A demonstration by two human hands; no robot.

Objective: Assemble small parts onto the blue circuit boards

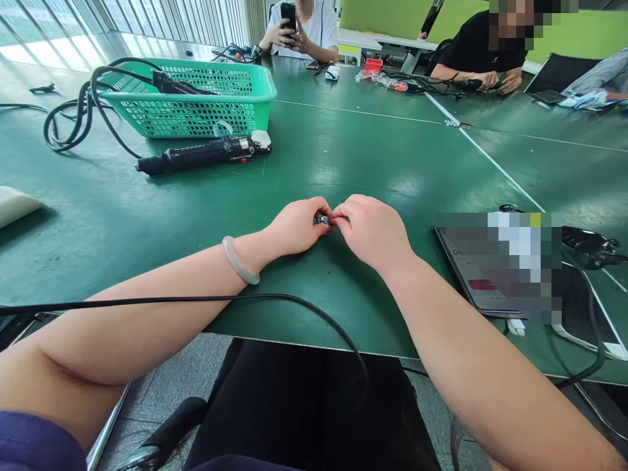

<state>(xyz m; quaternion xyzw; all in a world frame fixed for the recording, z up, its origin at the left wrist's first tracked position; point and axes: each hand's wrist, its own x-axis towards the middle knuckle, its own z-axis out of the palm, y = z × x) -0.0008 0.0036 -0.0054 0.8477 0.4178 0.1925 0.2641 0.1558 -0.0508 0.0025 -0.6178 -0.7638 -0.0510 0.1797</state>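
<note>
My left hand (298,226), with a pale bangle (239,261) at the wrist, pinches a small black-and-silver part (322,220) between thumb and fingers. The part is too small and too covered to name. Close against it from the right is my right hand (373,229), its thumb and fingertips pressed together at the part's edge. Whether those fingertips hold a separate tiny piece is hidden. Both hands are low over the green table (314,163), near its front edge.
Beyond my left hand lies a black electric screwdriver (201,154) beside a green plastic basket (196,111). A dark flat device (485,275) is at the right. A black cable (275,297) crosses in front of me. Two people (301,33) sit across the table.
</note>
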